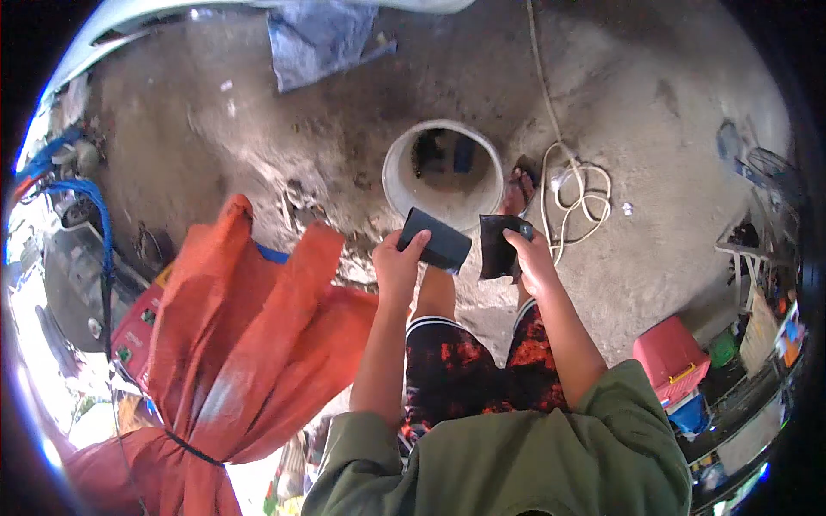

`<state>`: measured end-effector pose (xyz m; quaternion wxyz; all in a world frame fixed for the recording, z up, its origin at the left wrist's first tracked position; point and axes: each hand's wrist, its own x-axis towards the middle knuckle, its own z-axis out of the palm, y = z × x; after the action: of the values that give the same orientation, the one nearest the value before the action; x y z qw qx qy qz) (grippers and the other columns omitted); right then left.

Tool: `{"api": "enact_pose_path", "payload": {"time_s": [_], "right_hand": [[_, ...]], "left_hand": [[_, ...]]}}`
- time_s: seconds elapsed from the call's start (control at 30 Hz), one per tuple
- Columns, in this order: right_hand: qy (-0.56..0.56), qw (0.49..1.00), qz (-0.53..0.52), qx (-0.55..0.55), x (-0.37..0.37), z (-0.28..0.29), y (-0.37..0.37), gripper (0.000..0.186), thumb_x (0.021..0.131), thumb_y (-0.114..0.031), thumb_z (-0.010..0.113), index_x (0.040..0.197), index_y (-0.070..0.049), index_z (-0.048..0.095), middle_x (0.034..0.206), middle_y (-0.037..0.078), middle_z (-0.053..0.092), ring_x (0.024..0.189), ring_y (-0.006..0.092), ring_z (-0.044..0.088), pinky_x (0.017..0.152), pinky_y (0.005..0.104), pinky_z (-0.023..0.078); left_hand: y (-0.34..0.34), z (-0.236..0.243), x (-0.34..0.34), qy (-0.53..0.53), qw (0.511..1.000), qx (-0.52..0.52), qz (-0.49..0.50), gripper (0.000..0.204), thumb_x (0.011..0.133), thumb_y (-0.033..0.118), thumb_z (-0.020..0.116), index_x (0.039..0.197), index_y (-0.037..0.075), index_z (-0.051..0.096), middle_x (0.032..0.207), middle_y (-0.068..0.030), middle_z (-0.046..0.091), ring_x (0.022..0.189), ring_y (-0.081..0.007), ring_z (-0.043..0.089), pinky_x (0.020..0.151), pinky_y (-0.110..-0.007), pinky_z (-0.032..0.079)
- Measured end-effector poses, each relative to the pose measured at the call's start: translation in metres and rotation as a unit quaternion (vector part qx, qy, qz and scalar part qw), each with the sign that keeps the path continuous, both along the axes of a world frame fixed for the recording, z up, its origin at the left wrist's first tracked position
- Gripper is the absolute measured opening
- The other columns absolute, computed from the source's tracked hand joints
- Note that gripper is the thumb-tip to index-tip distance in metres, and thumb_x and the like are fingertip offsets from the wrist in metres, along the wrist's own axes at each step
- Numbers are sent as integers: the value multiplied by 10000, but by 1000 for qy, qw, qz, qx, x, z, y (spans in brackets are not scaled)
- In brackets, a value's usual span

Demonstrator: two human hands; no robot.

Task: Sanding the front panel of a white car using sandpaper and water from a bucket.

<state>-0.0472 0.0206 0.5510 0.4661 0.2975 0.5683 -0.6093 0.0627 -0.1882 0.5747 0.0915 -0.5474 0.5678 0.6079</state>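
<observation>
Tub [395, 172]: pale, round, on floor [671, 206].
Left grip [398, 261]: grasping dark rectangular slab [443, 246], just nearside of tub.
Right grip [535, 261]: grasping black piece [496, 248], nearside-right of tub.
Writing: too small to tell.
Floor: brown, stained.
Surroundings: cable [559, 136] looped right of tub; orange cloth [258, 310] nearside-left.

Around me spreads a worn, patchy brown-grey floor [671, 146]. At my left, bright light glares beyond an orange cloth [301, 335] tied with a dark band [194, 448]. Ahead lies a crumpled grey-blue sheet [320, 43]; to my right are a looped pale cord [559, 142], a small stand [747, 251] and a red plastic bin [667, 351].
</observation>
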Motion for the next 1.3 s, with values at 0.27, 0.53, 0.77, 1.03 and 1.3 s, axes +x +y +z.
{"api": "enact_pose_path", "payload": {"time_s": [0.27, 0.53, 0.77, 1.03, 1.3], "right_hand": [[143, 979, 112, -92, -32, 226, -67, 477, 886, -238, 661, 1256, 19, 507, 1230, 84, 555, 1090, 125, 523, 926, 280, 423], [118, 927, 26, -356, -10, 331, -99, 509, 917, -391, 584, 1305, -77, 480, 1125, 16, 612, 1004, 152, 596, 883, 318, 476], [-43, 919, 57, -388, 9, 366, -133, 436, 900, -329, 541, 1249, -68, 539, 1197, 84, 608, 1101, 207, 581, 979, 390, 432], [-13, 877, 127, -464, 19, 360, -174, 413, 915, -248, 517, 1266, -33, 478, 1187, 149, 591, 1077, 182, 586, 835, 359, 511], [40, 806, 99, -582, 63, 348, -195, 665, 826, -238, 720, 1361, 3, 406, 1301, 120, 504, 1168, 209, 515, 971, 361, 435]], "left_hand": [[-25, 207, -68, 100, 929, -309, -175, 481, 701, 414, 805, 790, -7, 589, 655, -156, 620, 634, -278, 633, 613, -364, 484], [-45, 347, -57, 285, 865, -376, -171, 461, 950, 495, 437, 927, 43, 528, 681, -194, 577, 674, -386, 603, 609, -432, 454], [-91, 418, -7, 245, 908, -267, -210, 411, 771, 121, 708, 1128, 27, 528, 1072, -78, 603, 948, -201, 593, 819, -310, 467], [-142, 460, 67, 173, 906, -346, -168, 232, 763, 26, 689, 994, 10, 670, 953, -47, 676, 921, -122, 597, 855, -285, 465], [-133, 450, 74, 130, 935, -317, -93, 189, 776, 28, 682, 965, 25, 680, 907, -23, 665, 852, -99, 577, 799, -267, 466]]}}
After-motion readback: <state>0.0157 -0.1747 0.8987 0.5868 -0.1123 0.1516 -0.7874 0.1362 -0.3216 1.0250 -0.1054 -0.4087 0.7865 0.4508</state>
